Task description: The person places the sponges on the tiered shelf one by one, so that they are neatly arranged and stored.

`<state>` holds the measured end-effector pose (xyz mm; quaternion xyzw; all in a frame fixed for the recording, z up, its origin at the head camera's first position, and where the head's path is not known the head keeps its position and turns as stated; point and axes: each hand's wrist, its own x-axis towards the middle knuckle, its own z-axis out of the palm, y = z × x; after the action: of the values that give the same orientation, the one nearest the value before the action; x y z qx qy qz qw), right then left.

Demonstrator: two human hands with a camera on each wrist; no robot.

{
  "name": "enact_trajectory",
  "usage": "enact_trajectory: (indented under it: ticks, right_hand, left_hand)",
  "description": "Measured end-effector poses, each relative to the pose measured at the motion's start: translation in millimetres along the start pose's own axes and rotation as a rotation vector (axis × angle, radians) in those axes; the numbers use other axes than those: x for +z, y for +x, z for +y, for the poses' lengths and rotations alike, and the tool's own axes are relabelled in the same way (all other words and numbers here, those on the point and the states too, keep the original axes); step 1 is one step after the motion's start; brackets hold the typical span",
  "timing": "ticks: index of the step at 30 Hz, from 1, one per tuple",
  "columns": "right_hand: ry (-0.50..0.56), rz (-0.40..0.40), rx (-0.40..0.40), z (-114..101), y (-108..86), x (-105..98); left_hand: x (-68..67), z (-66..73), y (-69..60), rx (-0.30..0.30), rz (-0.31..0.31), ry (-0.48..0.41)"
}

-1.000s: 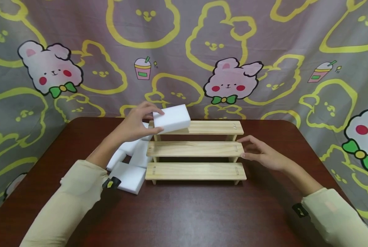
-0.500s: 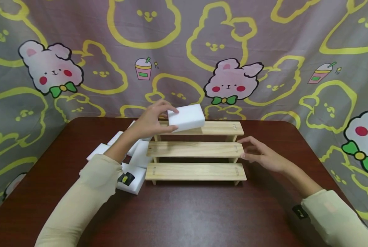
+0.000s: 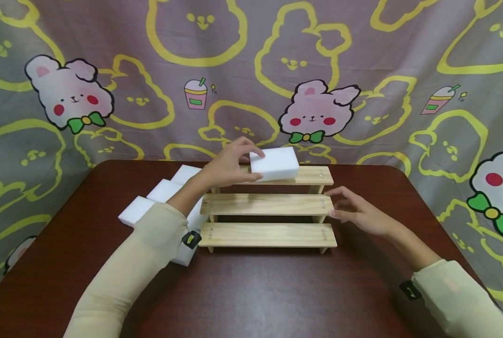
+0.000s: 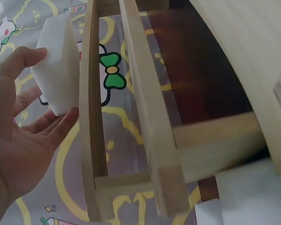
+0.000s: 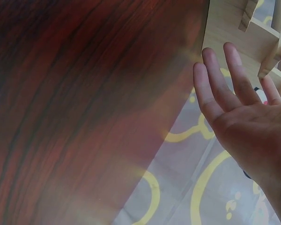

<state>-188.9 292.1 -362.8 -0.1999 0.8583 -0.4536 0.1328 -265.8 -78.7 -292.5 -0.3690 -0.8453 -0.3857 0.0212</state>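
My left hand (image 3: 230,164) pinches a white foam block (image 3: 274,163) by its left end, thumb in front and fingers behind. The block is at the top step of a three-step wooden display rack (image 3: 268,204), right of that step's middle. In the left wrist view the foam block (image 4: 58,65) lies close to the wooden board (image 4: 88,108); whether it rests there I cannot tell. At the rack's right side, my right hand (image 3: 363,211) has thumb and index finger at the end of the middle step. Its other fingers extend loosely in the right wrist view.
Several more white foam blocks (image 3: 163,191) lie on the dark red-brown table (image 3: 251,291) left of the rack, partly hidden by the left forearm. A patterned curtain (image 3: 243,70) hangs behind and beside the table.
My left hand has carried the foam block rightward along the top step, lowering it slightly at the end. The right hand and the rack stay in place.
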Motion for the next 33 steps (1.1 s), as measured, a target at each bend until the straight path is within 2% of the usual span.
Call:
enact_trajectory:
  ticks: [15,24,33]
  right_hand:
    - [0.006,-0.001,-0.019,1.9,1.3,0.5]
    - [-0.015,0.009,-0.022,0.6,0.3,0.0]
    - [-0.046,0.02,-0.015,-0.7,-0.1,0.3]
  left_hand:
    - [19.9,3.6,22.3,-0.012,-0.063,-0.027]
    - [30.1,8.2,30.9,-0.028,-0.081,-0.029]
    - [34.2,10.0,35.6,-0.038,-0.086,-0.014]
